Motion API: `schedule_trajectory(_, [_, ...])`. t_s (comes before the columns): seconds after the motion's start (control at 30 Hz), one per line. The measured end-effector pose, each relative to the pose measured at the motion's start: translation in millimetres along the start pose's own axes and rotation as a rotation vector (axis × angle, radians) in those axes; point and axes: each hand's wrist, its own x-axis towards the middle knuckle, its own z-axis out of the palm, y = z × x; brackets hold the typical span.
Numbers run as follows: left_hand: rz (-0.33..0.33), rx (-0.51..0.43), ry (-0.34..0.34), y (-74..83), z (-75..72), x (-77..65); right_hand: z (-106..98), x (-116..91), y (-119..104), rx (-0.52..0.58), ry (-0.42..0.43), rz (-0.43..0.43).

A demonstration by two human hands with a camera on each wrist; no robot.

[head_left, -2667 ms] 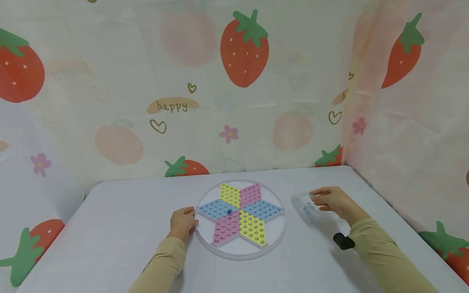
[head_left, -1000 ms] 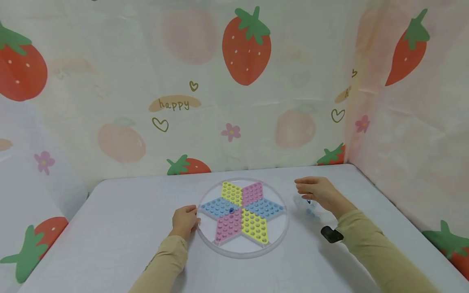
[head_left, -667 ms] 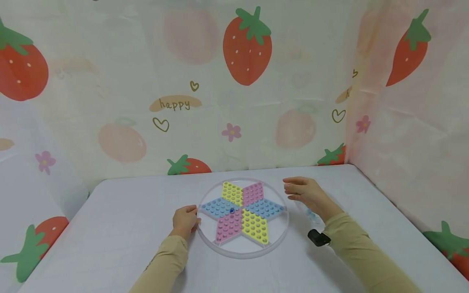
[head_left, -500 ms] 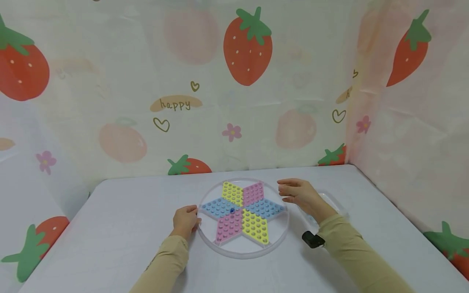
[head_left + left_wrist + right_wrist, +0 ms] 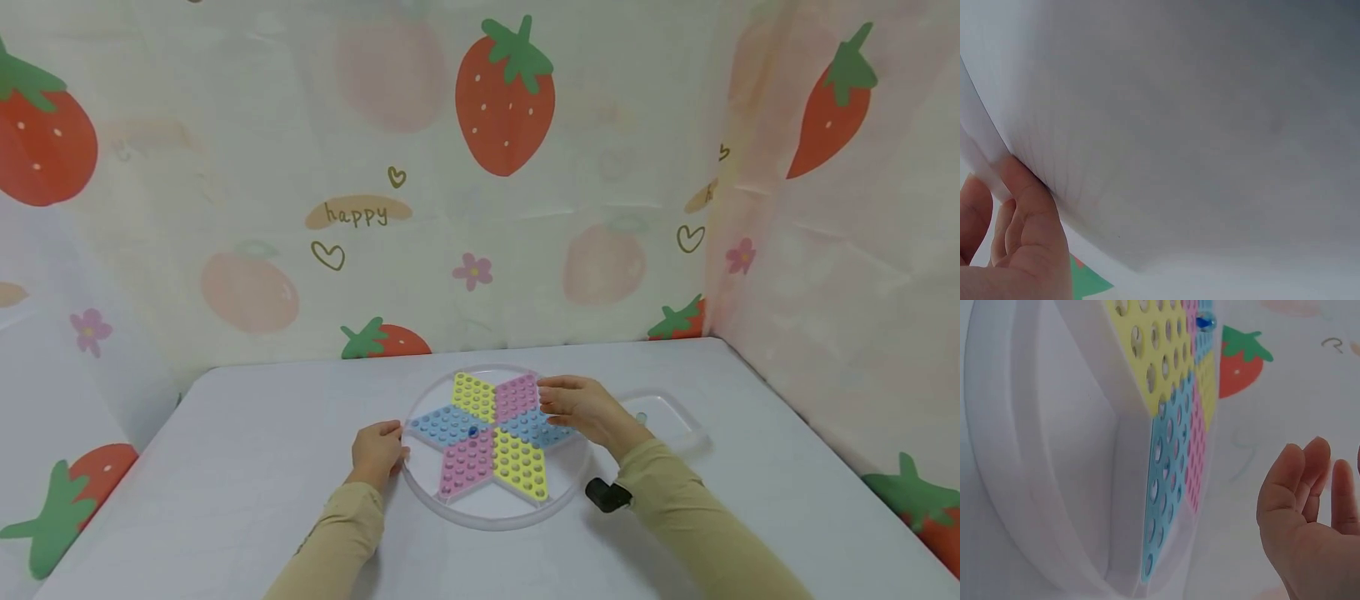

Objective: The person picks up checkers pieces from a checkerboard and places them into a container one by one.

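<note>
A round, clear-rimmed Chinese checkers board (image 5: 498, 523) with a yellow, pink and blue star lies on the table. One dark blue marble (image 5: 473, 432) sits near its centre; the right wrist view shows this glassy marble (image 5: 1205, 322) too. My left hand (image 5: 377, 454) holds the board's left rim; in the left wrist view its thumb and fingers (image 5: 1029, 231) lie at the white edge. My right hand (image 5: 588, 410) is over the board's right blue and pink points, fingers bent. In the right wrist view, no marble shows at the right hand (image 5: 1316, 537); its fingertips are partly hidden.
Right of the board stands a clear tray (image 5: 686, 412), with a pale marble (image 5: 642, 418) visible in it; my right forearm hides part of the tray. A white cloth covers the table (image 5: 262, 467). Strawberry-print curtains (image 5: 502, 100) hang behind and at both sides.
My right hand has moved left from the clear tray to above the board's right side, uncovering much of the tray. The left hand stays at the rim, and the dark blue marble has not moved.
</note>
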Motion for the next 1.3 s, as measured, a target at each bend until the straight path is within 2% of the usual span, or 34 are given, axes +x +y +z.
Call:
schedule_trajectory(0.37, [0.003,-0.027,0.000,2.1,-1.0,-2.8,14.5,7.6,-1.0,0.052,0.032,0.064])
schedule_trajectory(0.57, [-0.012,-0.020,0.001,2.7,0.1,-1.8,22.4,10.5,1.5,0.051,0.004,0.062])
schedule_trajectory(0.8, [-0.016,-0.022,-0.005,0.8,-0.1,-0.2,35.7,16.8,6.4,-0.006,-0.005,0.082])
schedule_trajectory(1.1, [-0.005,-0.033,-0.004,2.8,-2.2,-4.2,51.9,28.7,15.5,-0.114,0.020,0.151])
schedule_trajectory(1.2, [-0.002,-0.033,-0.004,3.3,-2.3,-4.9,56.2,30.9,16.9,-0.161,-0.008,0.156])
schedule_trajectory(1.3, [0.001,-0.026,-0.002,3.7,-1.9,-5.0,60.3,34.4,17.3,-0.227,-0.074,0.163])
